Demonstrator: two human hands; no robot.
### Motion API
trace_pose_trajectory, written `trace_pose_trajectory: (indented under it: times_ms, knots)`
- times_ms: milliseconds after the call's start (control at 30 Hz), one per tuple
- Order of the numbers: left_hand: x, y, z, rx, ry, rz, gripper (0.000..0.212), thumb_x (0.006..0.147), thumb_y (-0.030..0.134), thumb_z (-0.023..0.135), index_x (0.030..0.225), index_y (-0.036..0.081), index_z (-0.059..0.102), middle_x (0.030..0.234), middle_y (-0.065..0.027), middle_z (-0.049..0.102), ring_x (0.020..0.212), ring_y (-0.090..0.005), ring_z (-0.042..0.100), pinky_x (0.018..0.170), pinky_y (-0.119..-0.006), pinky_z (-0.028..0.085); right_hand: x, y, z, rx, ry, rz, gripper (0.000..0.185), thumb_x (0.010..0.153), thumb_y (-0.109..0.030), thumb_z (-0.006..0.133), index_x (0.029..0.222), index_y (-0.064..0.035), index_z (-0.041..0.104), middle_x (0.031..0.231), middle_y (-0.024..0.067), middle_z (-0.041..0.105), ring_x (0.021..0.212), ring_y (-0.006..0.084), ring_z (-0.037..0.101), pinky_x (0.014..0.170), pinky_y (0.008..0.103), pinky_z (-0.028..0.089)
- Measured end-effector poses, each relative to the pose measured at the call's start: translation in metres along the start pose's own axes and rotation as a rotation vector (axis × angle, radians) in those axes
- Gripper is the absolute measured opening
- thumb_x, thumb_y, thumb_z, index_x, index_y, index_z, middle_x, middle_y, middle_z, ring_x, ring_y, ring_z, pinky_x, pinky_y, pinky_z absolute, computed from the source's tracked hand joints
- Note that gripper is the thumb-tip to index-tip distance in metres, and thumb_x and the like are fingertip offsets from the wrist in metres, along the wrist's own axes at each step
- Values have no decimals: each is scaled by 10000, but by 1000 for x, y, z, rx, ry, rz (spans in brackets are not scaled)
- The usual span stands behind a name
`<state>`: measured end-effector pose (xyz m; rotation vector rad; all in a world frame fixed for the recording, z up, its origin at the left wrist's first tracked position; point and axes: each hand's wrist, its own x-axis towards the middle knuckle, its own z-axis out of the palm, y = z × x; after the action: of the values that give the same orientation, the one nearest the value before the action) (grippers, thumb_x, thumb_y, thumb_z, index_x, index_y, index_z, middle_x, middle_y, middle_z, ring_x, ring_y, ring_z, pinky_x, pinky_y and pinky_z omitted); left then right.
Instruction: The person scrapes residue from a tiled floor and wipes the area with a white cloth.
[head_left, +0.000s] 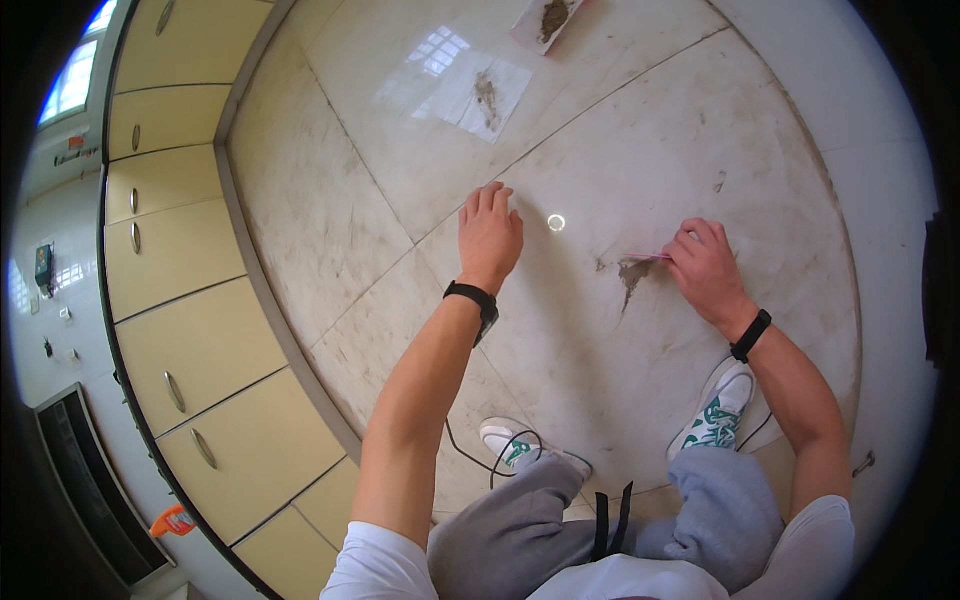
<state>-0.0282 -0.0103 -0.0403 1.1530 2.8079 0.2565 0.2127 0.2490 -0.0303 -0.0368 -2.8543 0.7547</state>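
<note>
My right hand (703, 266) pinches a thin pink item (648, 256), seen nearly edge-on, so I cannot tell whether it is a card or a strip. Right under it, a patch of brown dirt (634, 276) lies on the tiled floor (555, 300). My left hand (490, 234) hovers palm down to the left, fingers slightly bent and nothing visible in it. Farther off, a clear or whitish square sheet (510, 88) lies flat with a brown smear (486, 97) on it. At the top, a pink-edged tray or folded card (528, 31) carries more brown dirt (555, 18).
Cream cabinets (180, 255) with metal handles line the left side. A white wall (874, 247) bounds the right. My feet in white-and-green sneakers (716, 420) are planted close by, with a thin black cable (469, 455) looping near the left shoe (517, 446).
</note>
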Motion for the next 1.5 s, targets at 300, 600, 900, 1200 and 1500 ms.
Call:
trace_pose_trajectory:
  times_ms: [300, 600, 900, 1200, 1500]
  knots:
    - [113, 26, 14, 87, 44, 129, 448, 864, 125, 635, 1304, 60, 581, 1435, -107, 535, 1327, -347, 461, 1081, -482, 414, -29, 15, -12, 73, 66, 95, 158, 761, -74, 730, 898, -70, 651, 922, 66, 626, 1042, 264, 574, 896, 420, 427]
    - [236, 57, 31, 154, -151, 57, 543, 852, 178, 618, 1391, 141, 572, 1616, -78, 357, 1455, -398, 318, 1157, -545, 342, -62, 36, -37, 462, 255, 575, 145, 845, -42, 715, 960, -41, 626, 879, 90, 635, 887, 277, 598, 788, 378, 458]
    - [238, 40, 46, 64, -46, 175, 561, 851, 134, 601, 1406, 86, 535, 1492, -65, 506, 1389, -356, 411, 1117, -507, 387, -166, 132, -53, 440, 438, 1081, 177, 1014, -177, 618, 1059, -7, 596, 834, 40, 618, 715, 127, 557, 649, 292, 477]
    - [129, 58, 9, 55, -126, 377, 578, 896, 37, 572, 1463, 54, 461, 1538, -59, 446, 1446, -333, 352, 1173, -490, 319, -167, 202, -42, -141, 454, 1034, 301, 962, -229, 646, 1153, 3, 636, 1038, 183, 725, 913, 334, 699, 791, 424, 547]
    - [-11, 4, -35, 55, -282, 287, 632, 868, -25, 588, 1480, 22, 439, 1554, -43, 420, 1467, -309, 329, 1194, -455, 303, -94, 55, 8, 281, 31, 891, 254, 974, -250, 619, 1138, -56, 625, 978, 244, 667, 909, 454, 635, 776, 488, 521]
